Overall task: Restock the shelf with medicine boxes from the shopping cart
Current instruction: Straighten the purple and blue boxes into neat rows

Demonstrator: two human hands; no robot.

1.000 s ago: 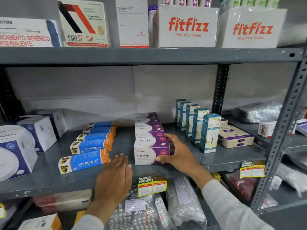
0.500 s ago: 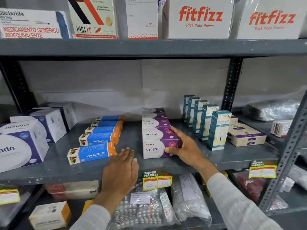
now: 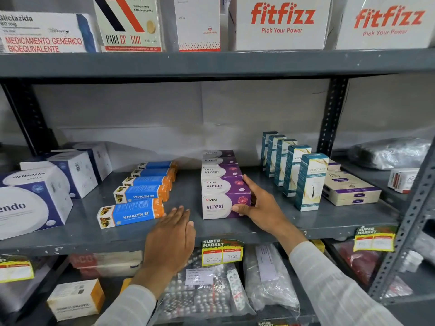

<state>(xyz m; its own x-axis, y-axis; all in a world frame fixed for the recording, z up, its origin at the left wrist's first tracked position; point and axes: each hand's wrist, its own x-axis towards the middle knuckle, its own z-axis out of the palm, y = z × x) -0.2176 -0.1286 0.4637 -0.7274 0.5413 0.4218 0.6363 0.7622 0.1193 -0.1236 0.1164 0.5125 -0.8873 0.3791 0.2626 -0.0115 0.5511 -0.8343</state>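
A row of purple and white Virest boxes runs front to back on the grey middle shelf (image 3: 341, 222). My right hand (image 3: 261, 205) grips the right side of the front Virest box (image 3: 221, 205), thumb on its front face, fingers along its side. Flat above the shelf's front edge, my left hand (image 3: 171, 234) has its fingers apart and holds nothing, between the Virest row and the front Vivalyn EF box (image 3: 131, 214). The shopping cart is not in view.
Several blue and orange Vivalyn boxes line up left of centre. Large white and blue boxes (image 3: 30, 203) stand far left. Tall teal boxes (image 3: 310, 182) and flat cream boxes (image 3: 350, 191) sit to the right. A steel upright (image 3: 409, 222) stands at the right. Bagged blister packs (image 3: 202, 288) fill the lower shelf.
The camera has drifted a little, so the shelf sits slightly lower and more to the right in view. Both hands keep their places relative to the boxes.
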